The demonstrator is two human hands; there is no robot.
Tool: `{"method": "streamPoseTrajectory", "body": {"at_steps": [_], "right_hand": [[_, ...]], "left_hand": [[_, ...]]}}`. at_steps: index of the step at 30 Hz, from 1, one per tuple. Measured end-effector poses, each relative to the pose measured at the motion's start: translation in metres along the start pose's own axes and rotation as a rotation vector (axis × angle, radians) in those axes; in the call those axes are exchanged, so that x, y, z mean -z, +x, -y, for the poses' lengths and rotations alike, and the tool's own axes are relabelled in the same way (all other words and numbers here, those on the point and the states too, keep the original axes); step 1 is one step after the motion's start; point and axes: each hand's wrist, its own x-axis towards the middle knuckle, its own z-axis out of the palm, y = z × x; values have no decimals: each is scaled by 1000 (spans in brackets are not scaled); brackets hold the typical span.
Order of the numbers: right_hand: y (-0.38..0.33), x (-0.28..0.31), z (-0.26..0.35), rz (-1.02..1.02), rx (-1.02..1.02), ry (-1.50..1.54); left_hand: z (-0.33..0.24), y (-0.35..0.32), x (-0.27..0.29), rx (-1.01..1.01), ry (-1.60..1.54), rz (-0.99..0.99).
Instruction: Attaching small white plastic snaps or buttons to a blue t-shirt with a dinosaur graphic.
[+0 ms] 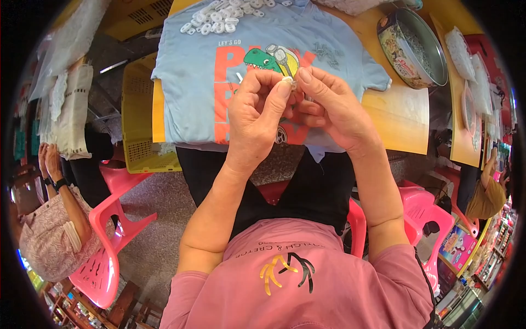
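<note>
Above a light blue T-shirt [186, 104] with a cartoon dinosaur print, spread over the table, my two hands meet. My left hand [255, 112] pinches a small white plastic piece [288, 80] between thumb and forefinger. Close against it, my right hand [339, 107] is closed too, thumb over curled fingers; whatever they grip is too small to make out. A heap of small white oval plastic pieces with holes [216, 19] lies at the far side of the shirt. To the right stands an open oval tin [402, 55] with many tiny shiny parts inside.
The yellow-brown table [397, 118] shows around the shirt. At its left stands a yellow plastic crate [137, 115]. Pink plastic chairs [104, 241] stand on both sides. A seated person [55, 236] is at the left, another person [486, 192] at the far right.
</note>
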Motion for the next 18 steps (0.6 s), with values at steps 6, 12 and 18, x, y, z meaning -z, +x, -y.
{"method": "streamPoseTrajectory", "body": {"at_steps": [6,12,18], "right_hand": [[1,4,-1,47,-1,7],[2,6,-3,53,9,0],[2,7,-3,86,14,24]], "left_hand": [[1,0,1,0,14,8],[3,0,6,2,18,47],[2,-1,6,8,29,47]]}}
